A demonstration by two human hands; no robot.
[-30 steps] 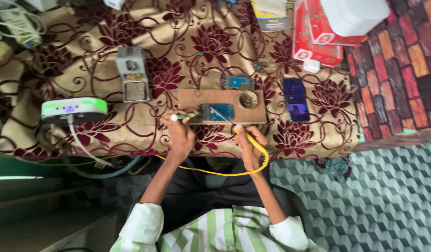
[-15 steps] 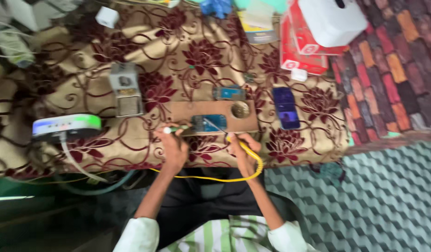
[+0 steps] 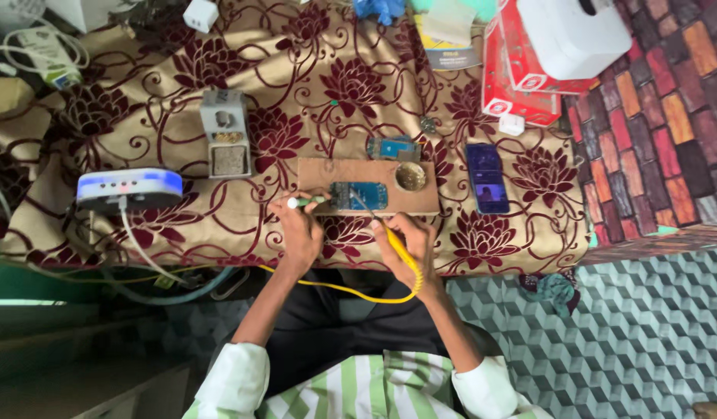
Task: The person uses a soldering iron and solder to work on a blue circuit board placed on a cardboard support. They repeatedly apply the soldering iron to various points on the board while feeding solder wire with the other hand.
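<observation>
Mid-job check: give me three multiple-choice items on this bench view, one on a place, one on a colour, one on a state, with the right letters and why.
1. Where does the blue circuit board lie?
A. on the brown wooden block
B. on the tiled floor
C. on the red box

2. What colour is the cable of the soldering iron in the right hand?
A. black
B. yellow
C. white

3. What is the state of the dark smartphone right of the block?
A. screen lit
B. face down
C. in pieces

Answers: 1 A, the board rests on the block's top. 2 B, a yellow cord loops below the wrists. 3 A, its screen shows a picture. The left hand holds a thin green-tipped tool.
</observation>
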